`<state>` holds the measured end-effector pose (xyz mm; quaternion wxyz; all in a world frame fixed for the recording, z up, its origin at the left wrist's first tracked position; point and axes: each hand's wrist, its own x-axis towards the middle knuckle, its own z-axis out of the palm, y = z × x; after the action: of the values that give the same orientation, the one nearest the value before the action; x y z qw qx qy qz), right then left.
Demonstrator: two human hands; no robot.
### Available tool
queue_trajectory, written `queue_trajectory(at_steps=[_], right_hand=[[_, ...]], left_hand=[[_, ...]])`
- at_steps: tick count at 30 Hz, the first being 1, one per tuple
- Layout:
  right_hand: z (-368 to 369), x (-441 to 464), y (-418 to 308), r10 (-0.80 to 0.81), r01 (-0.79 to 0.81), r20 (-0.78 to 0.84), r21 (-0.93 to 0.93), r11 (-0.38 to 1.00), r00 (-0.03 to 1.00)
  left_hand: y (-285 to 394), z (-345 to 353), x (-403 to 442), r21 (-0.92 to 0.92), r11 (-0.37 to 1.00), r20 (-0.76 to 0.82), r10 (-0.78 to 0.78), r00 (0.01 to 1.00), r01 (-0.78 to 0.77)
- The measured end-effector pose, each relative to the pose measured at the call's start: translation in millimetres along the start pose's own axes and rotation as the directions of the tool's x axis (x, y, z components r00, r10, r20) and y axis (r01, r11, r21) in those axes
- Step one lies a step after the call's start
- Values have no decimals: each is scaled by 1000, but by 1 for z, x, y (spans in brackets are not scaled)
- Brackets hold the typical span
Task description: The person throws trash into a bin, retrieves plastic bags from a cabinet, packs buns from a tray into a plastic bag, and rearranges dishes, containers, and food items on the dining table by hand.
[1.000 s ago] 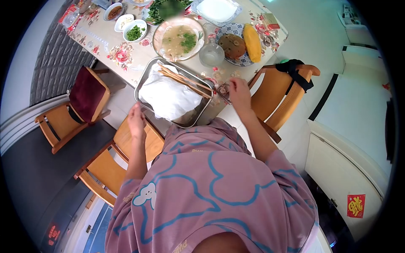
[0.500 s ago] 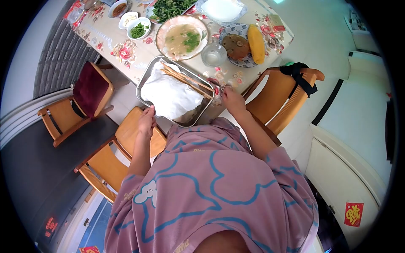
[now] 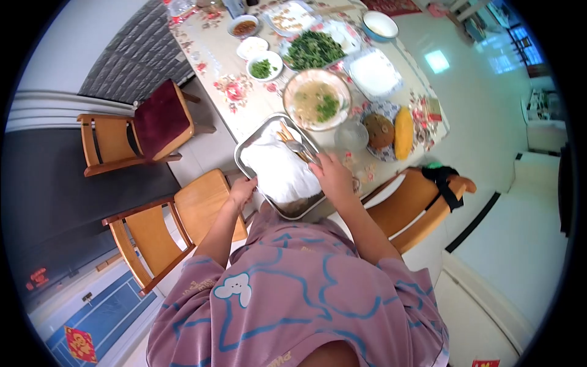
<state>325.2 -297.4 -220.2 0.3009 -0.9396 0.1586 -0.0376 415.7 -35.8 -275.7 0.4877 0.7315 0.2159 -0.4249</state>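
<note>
A metal tray [image 3: 295, 214] at the table's near edge holds a white cloth [image 3: 275, 168] and wooden chopsticks [image 3: 285, 131]. My right hand [image 3: 333, 175] is closed on the handle of a metal spoon [image 3: 295, 146], whose bowl lies over the chopsticks and cloth. My left hand [image 3: 243, 191] is closed on the tray's left rim. Just behind the tray stand a bowl of soup [image 3: 315, 101] and a glass [image 3: 351, 136].
Beyond are a plate of greens [image 3: 314, 50], a small bowl of chopped herbs [image 3: 264, 66], a white dish [image 3: 374, 73] and a yellow item [image 3: 403, 133] on a patterned plate. Wooden chairs [image 3: 208, 202] stand left and right [image 3: 403, 211] of my body.
My right hand has moved from the table beside the tray to above it, with the spoon now over the chopsticks. My left hand has taken hold of the rim. The view has shifted.
</note>
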Motion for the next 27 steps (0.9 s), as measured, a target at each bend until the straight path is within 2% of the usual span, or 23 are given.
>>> queue_trajectory(at_steps=[2, 3, 5, 7, 9, 10, 11, 12, 13, 14, 16, 17, 18, 20, 22, 24, 25, 26, 27], right_hand=[[-5, -1, 3, 81, -79, -31, 51, 996, 996], [-4, -6, 10, 110, -106, -60, 67, 992, 992], [-8, -21, 20, 283, -276, -97, 82, 958, 954], [2, -47, 38, 398, -369, -245, 157, 916, 884], [20, -81, 61, 587, -521, -178, 312, 795, 790], [27, -97, 65, 673, -610, -29, 396, 687, 739], [33, -110, 64, 732, -694, 128, 458, 555, 670], [35, -115, 45, 736, -695, 120, 459, 554, 666], [37, -120, 25, 756, -733, 263, 561, 385, 599], [41, -121, 6, 741, -754, 409, 627, 196, 533], [59, -127, -12, 760, -729, 379, 662, 177, 529], [66, -130, -19, 768, -700, 351, 693, 171, 535], [71, -131, -27, 774, -700, 348, 695, 165, 529], [79, -132, -40, 893, -641, 156, 748, 172, 422], [83, -141, -34, 914, -621, 83, 758, 202, 398], [75, -137, -42, 829, -608, -313, 567, 555, 464], [72, -136, -47, 699, -576, -511, 407, 709, 500], [59, -125, -64, 697, -572, -519, 409, 711, 495], [47, -117, -77, 624, -486, -527, 393, 781, 576]], left_hand=[[8, -1, 0, 31, 997, 4, -65, 998, 65], [12, -3, 1, 20, 999, 1, -50, 999, 50], [17, -8, 3, 34, 997, 106, -76, 991, 72], [13, -17, 13, 82, 994, 174, -87, 981, 73], [7, -27, 29, 161, 986, 326, -97, 941, 46], [10, -34, 27, 156, 987, 333, -91, 939, 40], [17, -43, 21, 224, 974, 423, -126, 897, 32], [23, -52, 20, 294, 956, 506, -169, 846, 16], [22, -65, 28, 335, 942, 572, -186, 799, -20], [24, -74, 32, 342, 940, 578, -191, 793, -23], [26, -89, 36, 307, 950, 453, -88, 887, -62], [34, -100, 36, 239, 971, 428, -84, 900, -23], [27, -110, 51, 245, 969, 434, -89, 896, -23], [18, -128, 82, -98, 995, 432, 57, 900, -16], [27, -140, 95, -159, 987, 415, 42, 909, 27], [39, -145, 103, -282, 959, 379, 122, 917, -12], [45, -143, 106, -280, 960, 384, 131, 914, -19], [57, -137, 98, -354, 935, 354, 126, 927, 8], [68, -128, 88, -427, 903, 323, 118, 939, 33]])
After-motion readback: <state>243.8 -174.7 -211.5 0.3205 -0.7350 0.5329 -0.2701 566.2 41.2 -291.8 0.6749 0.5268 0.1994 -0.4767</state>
